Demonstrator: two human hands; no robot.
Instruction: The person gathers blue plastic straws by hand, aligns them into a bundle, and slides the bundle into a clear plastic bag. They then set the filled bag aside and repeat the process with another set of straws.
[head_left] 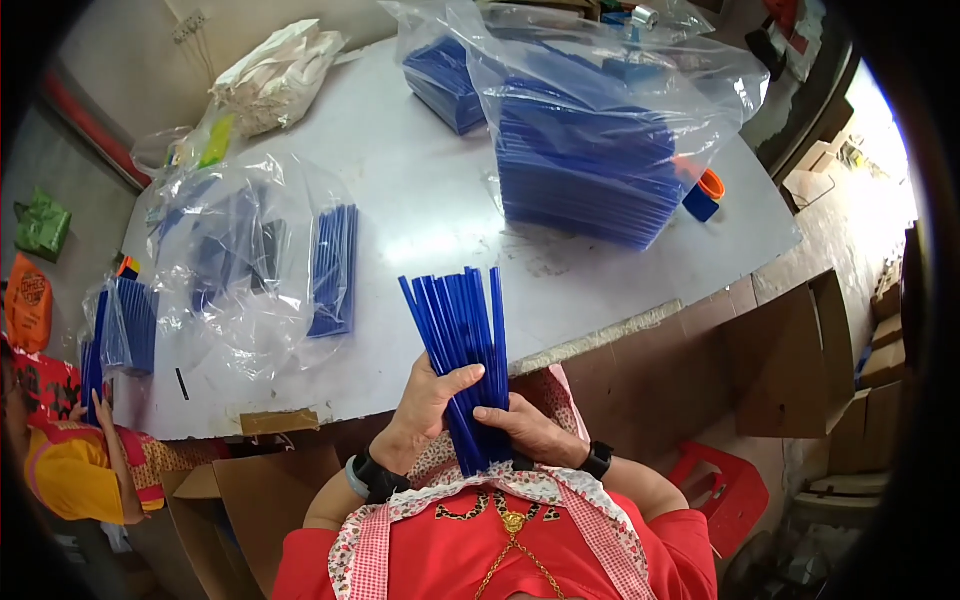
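Blue sticks (462,350) clasped in both hands' closed grip.

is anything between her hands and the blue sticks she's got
Nothing visible. Both the left hand and the right hand are already closed directly around the lower part of the bundle of blue sticks, held upright in front of the table edge.

Just one view here, a head-worn fisheye looking steeply down from right above the person's chest, facing out over the white table (420,190), with edges curving toward the rim.
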